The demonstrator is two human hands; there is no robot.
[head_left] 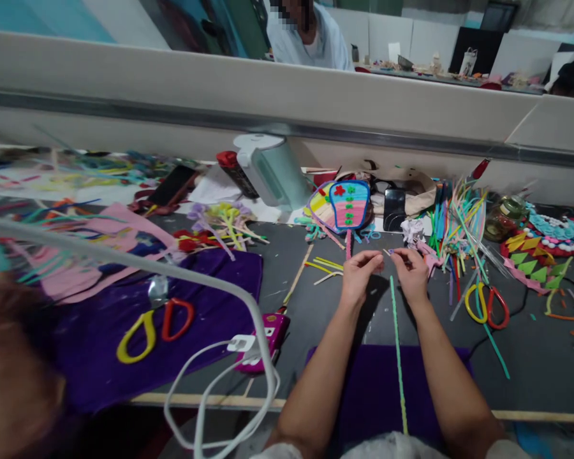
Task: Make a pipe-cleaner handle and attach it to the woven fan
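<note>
My left hand [361, 277] is raised over the table with thumb and fingers pinched; whatever it holds is too small to make out. Close beside it, my right hand [412, 275] pinches a short pale strip [386, 253], perhaps a bit of pipe cleaner, whose tip shows between the two hands. Below them a long green pipe cleaner [397, 344], yellowish at its near end, runs between my forearms towards my body. Under it lies a purple cloth [370, 395]. Just beyond my hands stands a colourful pipe-cleaner fan [348, 205] with a pink handle.
Scissors [486, 306] lie at right by a pipe-cleaner bunch [463, 223] and glass jar [506, 213]. More scissors [155, 325] rest left on purple cloth. A white cable [205, 280] crosses to a pink power strip [263, 344]. A blurred co-worker's hand [16, 363] is at left.
</note>
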